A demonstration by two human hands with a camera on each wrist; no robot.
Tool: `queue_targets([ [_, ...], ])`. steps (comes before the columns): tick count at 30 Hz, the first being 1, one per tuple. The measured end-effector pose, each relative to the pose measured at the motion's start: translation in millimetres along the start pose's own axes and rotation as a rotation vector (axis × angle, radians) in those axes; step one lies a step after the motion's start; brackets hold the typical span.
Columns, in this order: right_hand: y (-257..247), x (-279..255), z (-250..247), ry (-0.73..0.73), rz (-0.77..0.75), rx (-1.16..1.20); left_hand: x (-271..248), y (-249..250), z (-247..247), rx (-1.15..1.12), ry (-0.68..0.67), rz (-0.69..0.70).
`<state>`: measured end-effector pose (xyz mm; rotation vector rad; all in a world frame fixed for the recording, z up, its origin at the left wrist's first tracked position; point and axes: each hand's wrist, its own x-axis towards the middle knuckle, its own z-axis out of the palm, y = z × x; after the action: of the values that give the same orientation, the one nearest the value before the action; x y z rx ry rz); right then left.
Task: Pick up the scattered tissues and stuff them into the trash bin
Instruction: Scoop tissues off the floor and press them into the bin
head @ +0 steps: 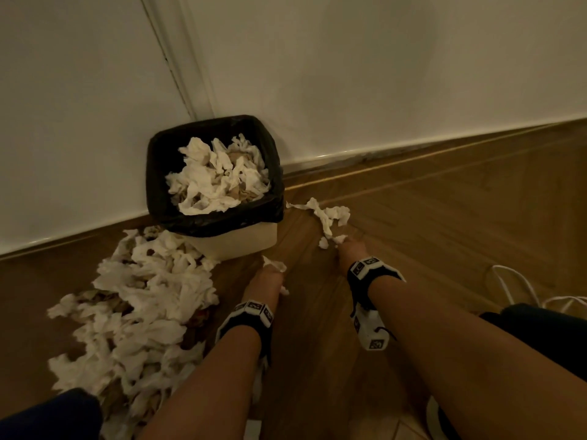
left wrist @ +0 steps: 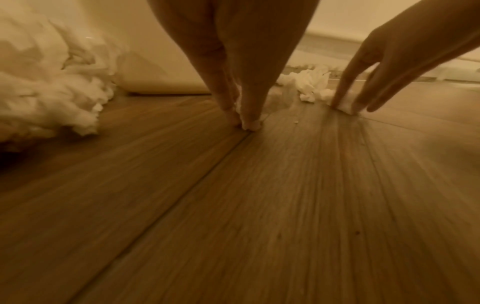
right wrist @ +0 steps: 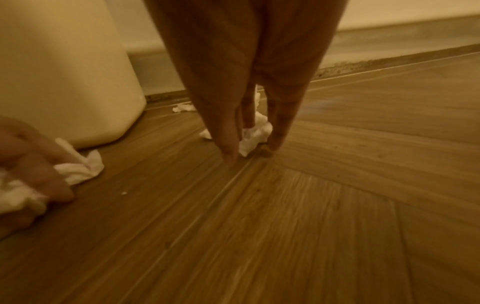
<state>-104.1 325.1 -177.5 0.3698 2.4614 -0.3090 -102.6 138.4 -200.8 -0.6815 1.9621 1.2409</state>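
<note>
A white trash bin (head: 241,241) lined with a black bag stands in the corner, heaped with crumpled tissues (head: 219,173). A big pile of tissues (head: 143,300) covers the floor to its left. A thin trail of tissues (head: 328,217) runs to its right. My left hand (head: 273,274) is down on the floor in front of the bin and pinches a small tissue (right wrist: 78,170). My right hand (head: 341,243) pinches the near end of the trail, with a tissue wad (right wrist: 253,137) between thumb and fingers. Both hands' fingertips touch the wood floor.
Walls and a baseboard (head: 413,154) close off the corner behind the bin. A white cable (head: 514,287) lies on the floor at the right. My dark-clothed knees (head: 546,331) are at the lower edges. Bare wood floor (head: 317,312) lies between my arms.
</note>
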Motion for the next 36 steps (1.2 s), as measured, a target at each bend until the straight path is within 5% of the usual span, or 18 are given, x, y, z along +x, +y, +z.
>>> queue_targets([
  [3,0,0,3,-0.013,-0.023,0.02,1,-8,-3,0.171,-0.01,0.103],
  [7,-6,3,-1,0.047,-0.035,0.11,8,-29,-10,0.652,0.133,0.469],
  [11,-17,6,-3,0.115,-0.113,0.096,10,-28,-8,0.371,0.029,0.447],
  [13,-21,7,-2,0.151,-0.163,0.058,9,-30,-4,0.425,0.037,0.549],
  [18,-28,9,7,0.055,-0.182,0.11,5,-32,-6,0.359,0.023,0.529],
  [24,-32,7,16,0.024,-0.098,0.046,6,-25,-17,0.718,-0.082,0.63],
  [30,-39,-3,23,-0.023,-0.091,0.046,-1,-31,-17,0.815,0.174,0.692],
  [36,-35,-31,14,-0.019,-0.081,0.085,-18,-21,-22,0.864,0.253,0.586],
])
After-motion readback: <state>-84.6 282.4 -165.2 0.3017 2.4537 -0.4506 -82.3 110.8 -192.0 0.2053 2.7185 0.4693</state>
